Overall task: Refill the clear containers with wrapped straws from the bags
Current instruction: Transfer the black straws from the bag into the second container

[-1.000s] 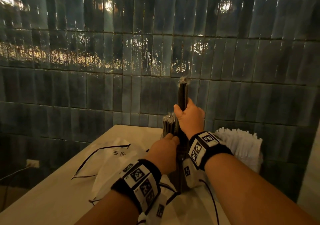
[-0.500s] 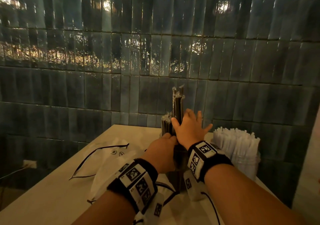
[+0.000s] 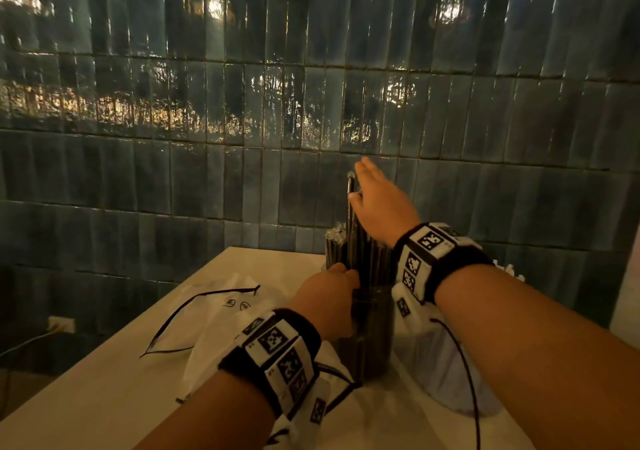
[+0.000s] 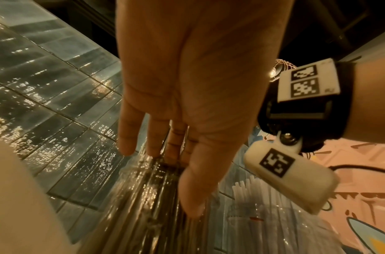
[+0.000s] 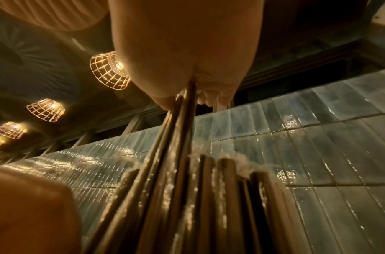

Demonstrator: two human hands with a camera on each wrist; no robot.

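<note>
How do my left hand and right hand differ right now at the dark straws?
Height: the left hand sits low, by the rim of the clear container; the right hand is higher, above the tops of most dark straws. Grip: the left hand's fingers lie straight against those straws; the right hand pinches a few raised straws that stick up past the rest. Both touch straws in the same container.

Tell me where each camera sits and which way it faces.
Head: on the head, facing forward and down at dark straws in a clear container; left hand and right hand show.
Left wrist: along straight fingers onto the straws.
Right wrist: up the straws that hand pinches, toward ceiling lamps.
All share straws, tiled wall.
</note>
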